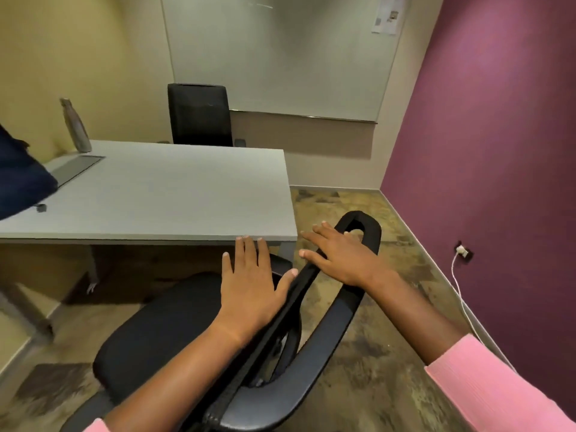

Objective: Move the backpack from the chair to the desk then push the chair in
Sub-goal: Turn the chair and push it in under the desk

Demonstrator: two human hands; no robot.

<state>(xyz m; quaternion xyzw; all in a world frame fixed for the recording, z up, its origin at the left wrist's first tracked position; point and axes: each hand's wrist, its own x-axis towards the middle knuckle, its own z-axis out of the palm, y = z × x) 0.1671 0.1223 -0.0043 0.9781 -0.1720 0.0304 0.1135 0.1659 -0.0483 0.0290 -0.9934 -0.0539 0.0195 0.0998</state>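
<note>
The dark blue backpack (21, 179) lies on the grey desk (174, 194) at the far left, cut off by the frame edge. A black office chair (162, 335) stands in front of the desk's right corner with its seat bare. Its backrest top runs diagonally under my arms. My left hand (249, 285) hovers flat over the seat beside the backrest edge, fingers spread, thumb touching the backrest. My right hand (339, 254) rests flat on the top of the backrest, fingers apart, gripping nothing.
A metal bottle (76, 126) stands at the desk's back left next to a cable hatch (76, 168). A second black chair (201, 115) sits behind the desk. A purple wall (498, 151) with a plugged-in white cable (461, 285) is to the right.
</note>
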